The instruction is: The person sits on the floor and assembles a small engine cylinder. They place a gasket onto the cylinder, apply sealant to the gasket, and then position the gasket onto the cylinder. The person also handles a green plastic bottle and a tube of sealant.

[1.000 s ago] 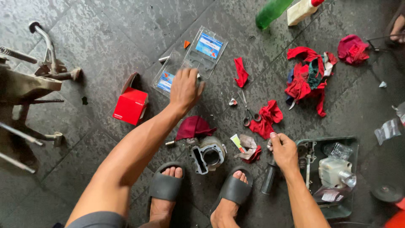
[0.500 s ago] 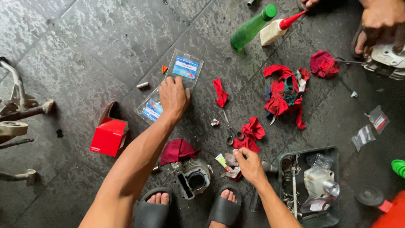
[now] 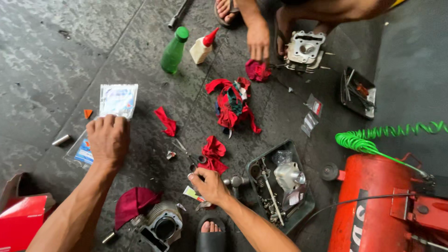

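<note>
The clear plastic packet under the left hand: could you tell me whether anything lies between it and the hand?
Nothing visible does. The left hand already rests flat on the clear plastic packet on the dark floor. A second packet lies just beyond the fingertips, a small metal pin to its side.

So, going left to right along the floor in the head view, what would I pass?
Red box → left hand on a clear packet → red rag scrap → right hand → grey parts tray → green coiled hose → red tank.

floor point(image 3: 70, 42): dark stone | green bottle point(image 3: 173, 50) | red rags point(image 3: 231, 105) | parts tray point(image 3: 298, 212) | cylinder point(image 3: 161, 226)
</note>
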Demonstrator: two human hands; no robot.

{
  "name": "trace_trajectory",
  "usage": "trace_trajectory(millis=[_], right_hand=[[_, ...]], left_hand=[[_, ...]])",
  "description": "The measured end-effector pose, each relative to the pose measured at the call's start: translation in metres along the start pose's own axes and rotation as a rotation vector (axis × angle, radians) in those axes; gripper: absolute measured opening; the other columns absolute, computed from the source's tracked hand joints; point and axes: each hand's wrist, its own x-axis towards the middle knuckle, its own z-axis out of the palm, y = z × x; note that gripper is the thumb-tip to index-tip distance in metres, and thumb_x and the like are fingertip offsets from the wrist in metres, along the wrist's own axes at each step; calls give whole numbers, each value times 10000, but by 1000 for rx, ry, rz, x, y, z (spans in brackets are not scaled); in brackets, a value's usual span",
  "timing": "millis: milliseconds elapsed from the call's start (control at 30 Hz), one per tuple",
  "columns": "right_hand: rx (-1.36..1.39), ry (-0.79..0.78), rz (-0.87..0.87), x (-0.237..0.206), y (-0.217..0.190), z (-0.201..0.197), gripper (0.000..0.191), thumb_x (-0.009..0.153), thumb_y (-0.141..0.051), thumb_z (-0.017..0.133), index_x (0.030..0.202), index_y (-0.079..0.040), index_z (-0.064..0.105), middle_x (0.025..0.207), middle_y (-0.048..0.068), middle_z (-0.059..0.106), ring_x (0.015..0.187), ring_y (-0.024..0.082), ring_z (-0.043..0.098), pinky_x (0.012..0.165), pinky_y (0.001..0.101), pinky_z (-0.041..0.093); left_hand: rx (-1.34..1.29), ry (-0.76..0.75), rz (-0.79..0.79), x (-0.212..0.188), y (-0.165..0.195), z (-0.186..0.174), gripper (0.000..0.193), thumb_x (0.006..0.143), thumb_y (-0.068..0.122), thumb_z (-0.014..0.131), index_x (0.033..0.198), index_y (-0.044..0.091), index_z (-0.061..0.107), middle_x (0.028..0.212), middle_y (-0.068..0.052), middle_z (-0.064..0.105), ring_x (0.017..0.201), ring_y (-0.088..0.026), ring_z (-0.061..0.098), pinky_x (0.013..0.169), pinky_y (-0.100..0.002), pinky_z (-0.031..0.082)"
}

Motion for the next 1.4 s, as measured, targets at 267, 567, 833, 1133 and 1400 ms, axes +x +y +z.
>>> trace_trajectory(millis=[267, 567, 833, 1133, 1400], right_hand=[[-376, 495, -718, -5, -83, -36, 547, 831, -138, 755, 1325, 16, 575, 1320, 191, 561, 1214, 363, 569, 1046, 438, 475], [-120, 197, -481, -43, -97, -67, 183, 919, -158, 764, 1076, -74, 720, 984, 72, 749, 970, 217, 685, 885, 365, 538], [394, -222, -264, -114, -72, -77, 386, 917, -204, 675, 1267, -58, 602, 1101, 12, 717, 1026, 79, 670, 911, 264, 548], [465, -319, -378, -155, -85, -79, 131, 980, -82, 692, 1071, 9, 667, 1008, 34, 661, 940, 106, 628, 840, 276, 529], [128, -384, -830, -157, -101, -77, 136, 961, -148, 649, 885, -59, 578, 802, 54, 553, 755, 164, 558, 690, 327, 457]], left_hand=[[-116, 227, 186, 16, 35, -54, 150, 974, 179, 717, 1096, 93, 698, 1198, -81, 663, 1233, -279, 591, 1152, -490, 389], [-954, -328, 131, -31, 100, -125, 251, 875, 251, 748, 1013, 57, 669, 939, -90, 712, 913, -247, 683, 813, -380, 527], [-1383, -659, -295, -77, 115, -167, 247, 921, 243, 668, 947, 6, 734, 690, -49, 681, 678, -28, 564, 598, -284, 522], [-1319, -877, 58, -95, 121, -219, 283, 953, 289, 658, 1034, 31, 740, 702, -120, 691, 637, -53, 559, 574, -342, 505], [-1630, -1143, 3, -123, 114, -186, 334, 1028, 294, 621, 946, -9, 735, 706, 1, 620, 665, -49, 522, 585, -295, 459]])
